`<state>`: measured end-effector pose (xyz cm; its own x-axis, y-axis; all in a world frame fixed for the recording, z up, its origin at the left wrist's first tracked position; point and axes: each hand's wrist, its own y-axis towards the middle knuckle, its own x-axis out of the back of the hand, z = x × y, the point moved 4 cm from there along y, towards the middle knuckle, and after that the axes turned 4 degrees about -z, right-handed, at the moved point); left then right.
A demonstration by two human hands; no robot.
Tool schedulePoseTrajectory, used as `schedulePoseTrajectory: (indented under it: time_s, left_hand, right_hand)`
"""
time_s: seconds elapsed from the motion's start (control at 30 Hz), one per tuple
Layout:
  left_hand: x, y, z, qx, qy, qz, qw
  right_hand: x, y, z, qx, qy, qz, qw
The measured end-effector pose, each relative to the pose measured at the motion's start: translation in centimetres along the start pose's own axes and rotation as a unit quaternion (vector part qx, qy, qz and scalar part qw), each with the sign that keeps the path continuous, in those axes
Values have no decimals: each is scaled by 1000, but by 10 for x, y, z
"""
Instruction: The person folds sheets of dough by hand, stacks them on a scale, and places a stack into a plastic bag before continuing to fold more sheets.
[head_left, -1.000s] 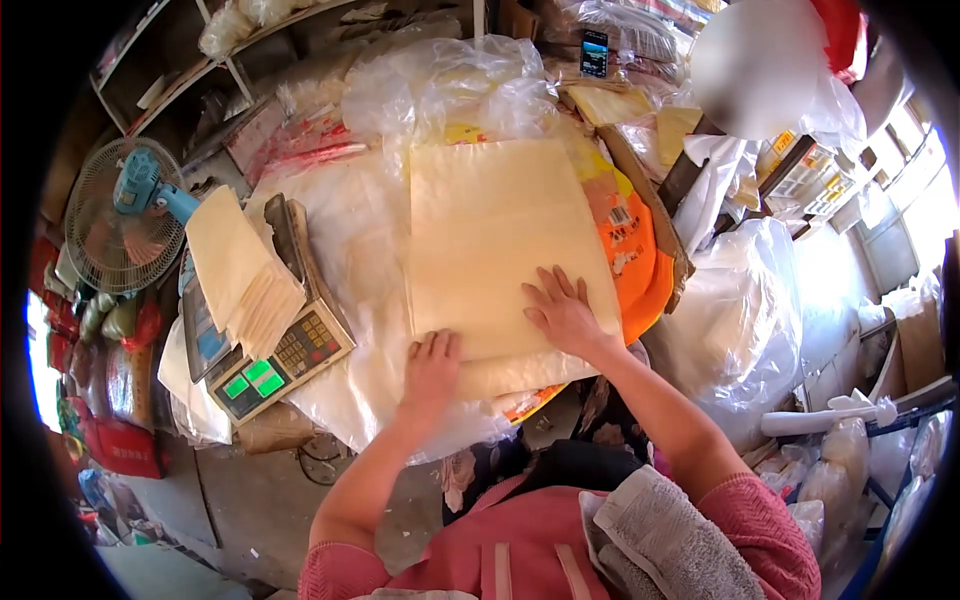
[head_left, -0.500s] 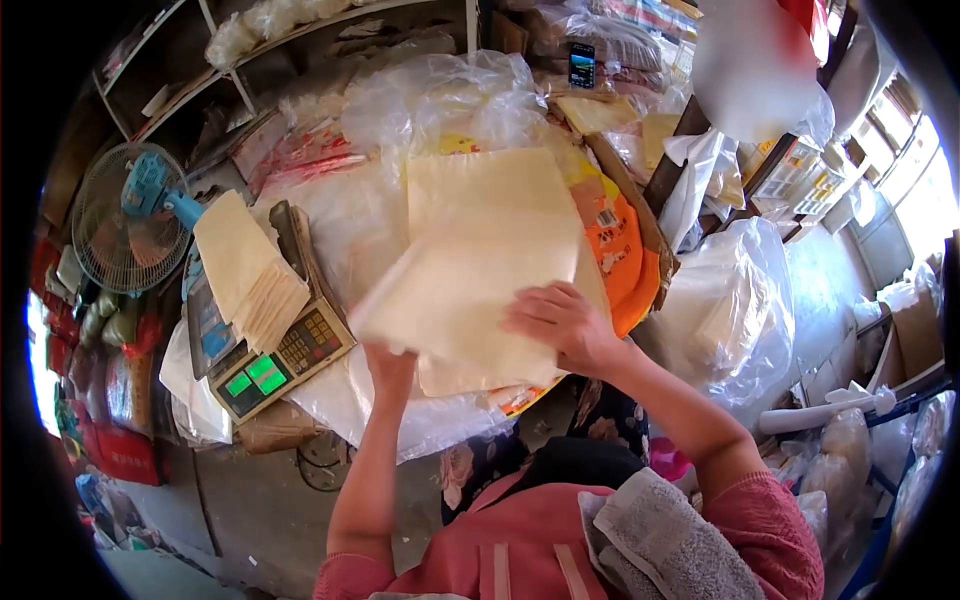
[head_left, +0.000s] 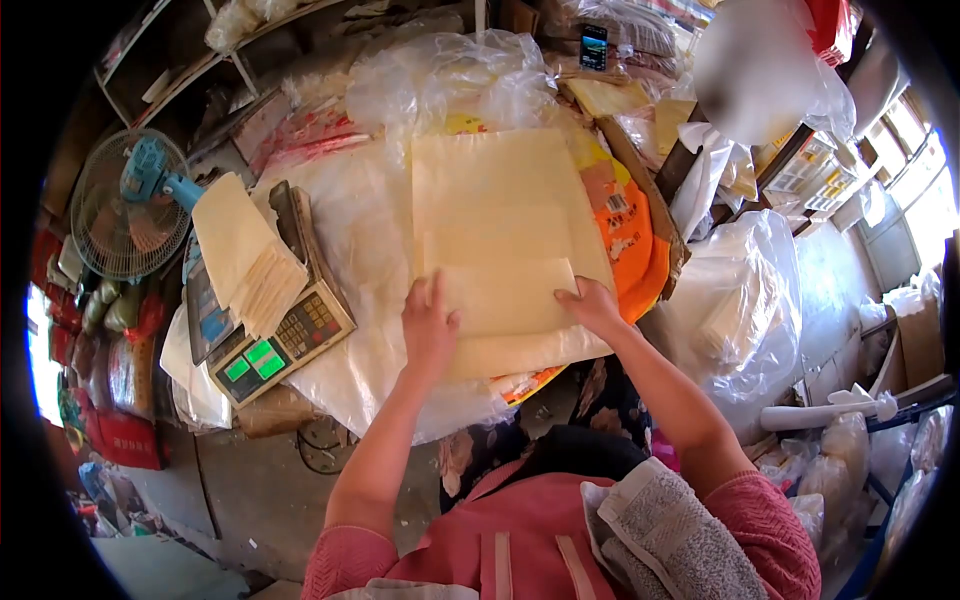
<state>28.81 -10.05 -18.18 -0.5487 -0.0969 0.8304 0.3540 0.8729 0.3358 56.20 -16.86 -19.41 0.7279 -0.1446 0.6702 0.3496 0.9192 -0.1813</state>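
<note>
Cream-coloured sheets (head_left: 490, 180) lie flat on the plastic-covered work surface in front of me. On top, a cream sheet with a folded-over part (head_left: 505, 295) lies between my hands. At its left edge is my left hand (head_left: 430, 325), with the fingers apart and the tips resting on the paper. My right hand (head_left: 595, 307) pinches the right edge of that sheet between thumb and fingers. Left of the sheets, a stack of folded cream pieces (head_left: 250, 255) rests on a digital scale (head_left: 290, 340) with green displays.
A fan (head_left: 130, 205) stands at the far left beside the scale. Clear plastic sheeting (head_left: 440, 85) is heaped at the back. A phone (head_left: 593, 48) stands upright at the back. An orange bag (head_left: 635, 240) and a clear plastic bag (head_left: 745, 310) lie to the right.
The lifted, tilted sheet now lies flat with a fold near me. My left hand has moved right and up onto its left edge, and my right hand has moved to its right edge.
</note>
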Motion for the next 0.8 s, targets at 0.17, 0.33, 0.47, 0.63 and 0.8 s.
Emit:
schedulePoseTrajectory:
  time_s: [0.17,0.33,0.47,0.63,0.8]
  left_hand:
    - [-13,-8,-22,-148,98,117,977]
    - [-18,5,5,-225,94,131,961]
    - [18,21,16,-201,-52,91,974]
    - [37,45,20,189,-256,132,939]
    - [-33,74,15,22,17,-88,996]
  right_hand:
    - [8,-7,31,61,-122,-52,989]
    - [8,-27,59,255,-318,14,913]
    - [30,-16,36,361,-292,111,879]
    - [40,5,9,133,45,72,988]
    - [22,45,15,10,-43,-73,996]
